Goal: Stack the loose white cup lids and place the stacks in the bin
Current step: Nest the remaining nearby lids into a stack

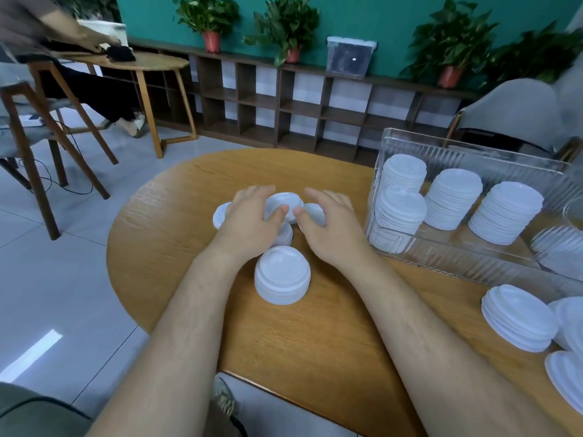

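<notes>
Stacks of white lids are standing side by side inside the clear ribbed bin, which is sitting on the right of the table. Every lid is showing as a thin round disc with a raised rim. More lids are lying stacked outside the bin at the person's near right, and a short stack is sitting between the forearms. Beyond it, loose lids are lying overlapped under the hands. The left hand and right hand are cupping the top lid from either side, thumbs pressing its near edge and fingers curving round it. The round wooden table is carrying all of this. Behind it a low cubby shelf is running along a teal wall, with potted plants standing on top.
</notes>
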{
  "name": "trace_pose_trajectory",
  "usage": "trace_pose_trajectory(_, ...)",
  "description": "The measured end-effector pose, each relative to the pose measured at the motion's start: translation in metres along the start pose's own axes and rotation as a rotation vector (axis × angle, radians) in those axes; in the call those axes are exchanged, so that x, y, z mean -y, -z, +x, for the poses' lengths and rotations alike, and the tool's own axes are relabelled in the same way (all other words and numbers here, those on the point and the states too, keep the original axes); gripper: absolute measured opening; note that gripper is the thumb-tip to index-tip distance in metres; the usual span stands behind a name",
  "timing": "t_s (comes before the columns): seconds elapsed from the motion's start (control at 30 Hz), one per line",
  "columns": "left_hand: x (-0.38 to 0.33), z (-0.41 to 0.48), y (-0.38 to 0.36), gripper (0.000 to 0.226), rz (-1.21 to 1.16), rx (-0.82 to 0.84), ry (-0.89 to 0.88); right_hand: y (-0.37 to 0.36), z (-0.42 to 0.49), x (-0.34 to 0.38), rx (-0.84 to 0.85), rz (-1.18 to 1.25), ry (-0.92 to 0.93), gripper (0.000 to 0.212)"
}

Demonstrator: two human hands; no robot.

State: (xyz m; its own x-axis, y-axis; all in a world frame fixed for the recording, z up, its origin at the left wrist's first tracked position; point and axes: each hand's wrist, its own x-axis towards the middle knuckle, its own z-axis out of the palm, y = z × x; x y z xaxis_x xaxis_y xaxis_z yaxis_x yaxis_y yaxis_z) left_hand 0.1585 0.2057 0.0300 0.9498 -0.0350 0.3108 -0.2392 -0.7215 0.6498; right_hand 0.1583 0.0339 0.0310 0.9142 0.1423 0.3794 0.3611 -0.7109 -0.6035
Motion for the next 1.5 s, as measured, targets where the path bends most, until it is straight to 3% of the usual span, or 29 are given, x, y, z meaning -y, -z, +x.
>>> trace_pose_trajectory(0.13,0.004,0.012,-0.010,0.056,0.126,0.046,0.051,-0.017,0.016,-0.009,0.005,-0.096,-0.008,0.052)
trace_pose_trajectory(0.37,0.020,0.013,-0.014,0.038,0.150,0.044,0.089,-0.030,0.015,-0.023,0.005,-0.127,0.021,0.049)
trace_pose_trajectory(0.47,0.015,0.011,-0.011,0.029,0.102,-0.005,0.061,-0.029,0.016,-0.022,-0.013,-0.117,0.046,0.047)
trace_pose_trajectory(0.6,0.005,0.003,-0.002,0.047,-0.019,-0.074,0.023,-0.023,0.012,-0.018,-0.070,-0.003,0.080,0.040)
trace_pose_trajectory(0.77,-0.003,-0.015,0.013,0.044,-0.184,-0.097,-0.031,-0.001,-0.002,-0.009,-0.059,0.188,0.120,0.035)
trace_pose_trajectory(0.97,0.001,-0.040,0.030,0.045,-0.286,0.056,-0.039,0.009,-0.036,-0.012,-0.002,0.310,0.168,0.040)
trace_pose_trajectory(1.27,0.001,-0.067,0.049,0.066,-0.319,0.242,0.004,0.020,-0.047,-0.006,0.162,0.387,0.204,0.051)
trace_pose_trajectory(1.5,-0.001,-0.067,0.049,0.052,-0.238,0.322,-0.031,0.021,-0.047,-0.009,0.288,0.330,0.210,0.051)
